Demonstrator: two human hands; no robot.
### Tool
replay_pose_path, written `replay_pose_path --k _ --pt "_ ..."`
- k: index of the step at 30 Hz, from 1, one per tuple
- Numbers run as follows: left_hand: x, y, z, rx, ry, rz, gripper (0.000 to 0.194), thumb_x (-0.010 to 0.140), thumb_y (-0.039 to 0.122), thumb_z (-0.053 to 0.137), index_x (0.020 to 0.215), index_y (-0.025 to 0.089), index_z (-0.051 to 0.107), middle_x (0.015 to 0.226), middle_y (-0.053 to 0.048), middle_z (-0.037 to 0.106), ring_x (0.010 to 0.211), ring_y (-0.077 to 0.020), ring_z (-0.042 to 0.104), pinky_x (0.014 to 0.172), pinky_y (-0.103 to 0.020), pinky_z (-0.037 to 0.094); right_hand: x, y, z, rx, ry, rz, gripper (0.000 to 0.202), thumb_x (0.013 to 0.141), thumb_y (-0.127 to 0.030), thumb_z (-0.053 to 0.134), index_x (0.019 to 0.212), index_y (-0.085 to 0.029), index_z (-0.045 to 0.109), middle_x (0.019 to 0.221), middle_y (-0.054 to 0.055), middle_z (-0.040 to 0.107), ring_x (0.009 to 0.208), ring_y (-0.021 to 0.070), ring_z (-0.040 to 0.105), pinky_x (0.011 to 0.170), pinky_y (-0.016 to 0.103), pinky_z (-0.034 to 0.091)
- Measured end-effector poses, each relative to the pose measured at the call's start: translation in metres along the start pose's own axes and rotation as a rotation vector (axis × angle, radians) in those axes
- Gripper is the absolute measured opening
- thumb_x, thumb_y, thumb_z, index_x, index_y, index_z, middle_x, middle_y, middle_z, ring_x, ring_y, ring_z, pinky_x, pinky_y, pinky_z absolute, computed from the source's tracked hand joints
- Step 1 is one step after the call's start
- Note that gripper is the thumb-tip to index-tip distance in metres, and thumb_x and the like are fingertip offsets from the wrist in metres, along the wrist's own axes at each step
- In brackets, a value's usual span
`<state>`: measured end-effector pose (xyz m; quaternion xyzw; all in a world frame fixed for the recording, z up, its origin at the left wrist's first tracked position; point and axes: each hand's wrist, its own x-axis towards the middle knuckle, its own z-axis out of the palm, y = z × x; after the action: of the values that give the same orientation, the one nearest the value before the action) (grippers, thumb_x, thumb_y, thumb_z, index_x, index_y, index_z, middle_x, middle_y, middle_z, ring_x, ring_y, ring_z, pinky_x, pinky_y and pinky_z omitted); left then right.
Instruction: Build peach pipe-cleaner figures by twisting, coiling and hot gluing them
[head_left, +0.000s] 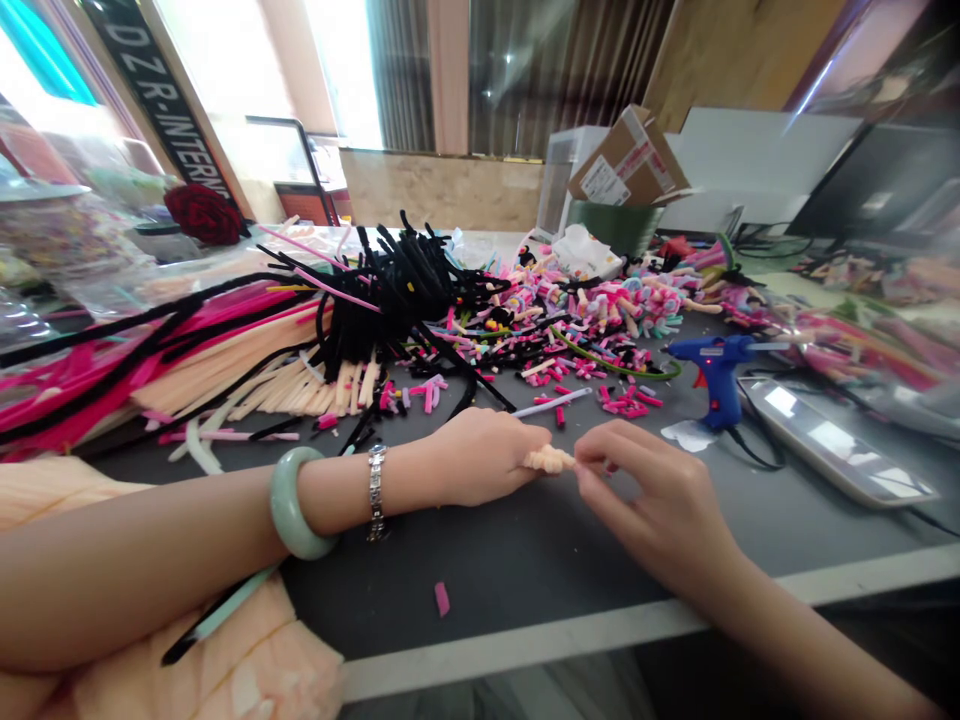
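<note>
- Peach and fuzzy, a small coil [550,460] is held above the worktop [517,560], between the two hands.
- The left hand [487,455] is closed around one end of the coil, back of the hand upward.
- The right hand [656,490] pinches the coil's thin end between thumb and forefinger.
- A pale green bangle [285,515] and, nearer the hand, a silver watch [376,485] circle the left arm.
- Below the hands, a pink bit [442,599] lies alone near the worktop's pale front edge.
- Under the left forearm, at lower left, lies a peach bundle [225,660]; a pale green stem [236,602] with a black end rests across it.
- Just beyond the hands are a lilac stem [551,403] and some short pink pieces [630,402].
- Right of these, a blue glue gun [720,375] stands upright, its nozzle facing left, a small red light showing; a flat device [832,440] lies beside it.
- To the left, black stems [405,280] rise in a tangle behind cut peach stems [315,390], with long pink stems [67,375] farther left.
- Behind, a many-coloured heap [615,305] spreads towards a tissue pack [585,250].
- At the back, a tilted carton [630,165] sits in a green bin [619,228]; a dark red rose [202,213] is at far left.
</note>
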<state>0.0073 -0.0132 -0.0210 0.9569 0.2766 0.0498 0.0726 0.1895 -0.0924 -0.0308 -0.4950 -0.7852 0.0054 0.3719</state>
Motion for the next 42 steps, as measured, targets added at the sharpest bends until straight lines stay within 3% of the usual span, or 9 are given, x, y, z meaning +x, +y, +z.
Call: replay_pose_path --k 12,21,32,37,42 --pt "0.0004 -0.0003 0.0032 0.258 -0.017 0.054 0.014 0.090 0.030 0.043 0.090 0.019 0.053 0.078 -0.005 0.066 0.066 -0.0246 0.066 0.051 -0.027 0.042 -0.0006 0.0023 0.0012 -0.017 -0.002 -0.128 0.014 0.084 -0.011 0.051 0.077 -0.021 0.059 0.080 0.001 0.066 0.071 0.0116 0.060 0.066 0.023 0.044" --pt "0.0000 0.0002 0.0024 0.264 -0.024 0.063 0.015 0.090 0.029 0.042 0.091 0.018 0.053 0.077 -0.006 0.066 0.065 -0.0259 0.067 0.050 -0.029 0.044 -0.0015 0.0036 0.0023 -0.048 -0.008 -0.155 0.013 0.085 -0.011 0.050 0.079 -0.020 0.058 0.082 0.001 0.066 0.073 0.0122 0.061 0.067 0.023 0.044" --pt "-0.0060 0.0048 0.0002 0.218 0.039 0.060 0.058 0.088 0.068 0.023 0.089 0.018 0.052 0.075 -0.006 0.064 0.064 -0.0255 0.065 0.053 -0.030 0.044 -0.0012 0.0039 0.0007 0.005 -0.046 -0.043 0.011 0.084 -0.012 0.051 0.077 -0.019 0.055 0.071 -0.002 0.057 0.063 0.0100 0.053 0.061 0.023 0.038" --pt "-0.0052 0.0045 -0.0014 0.204 0.062 0.128 0.041 0.097 0.049 0.018 0.104 0.022 0.048 0.082 -0.003 0.061 0.067 -0.0193 0.063 0.057 -0.027 0.043 -0.0019 0.0041 -0.0002 0.020 -0.024 -0.024 0.010 0.083 -0.010 0.051 0.077 -0.019 0.055 0.070 -0.003 0.055 0.063 0.0090 0.052 0.062 0.022 0.038" --pt "-0.0042 0.0046 -0.0016 0.222 0.053 0.162 0.038 0.098 0.045 0.019 0.100 0.021 0.049 0.082 -0.002 0.059 0.066 -0.0174 0.060 0.055 -0.025 0.040 -0.0016 0.0025 0.0005 0.014 -0.001 -0.019 0.010 0.080 -0.010 0.053 0.075 -0.018 0.054 0.068 -0.003 0.054 0.061 0.0086 0.051 0.061 0.022 0.039"
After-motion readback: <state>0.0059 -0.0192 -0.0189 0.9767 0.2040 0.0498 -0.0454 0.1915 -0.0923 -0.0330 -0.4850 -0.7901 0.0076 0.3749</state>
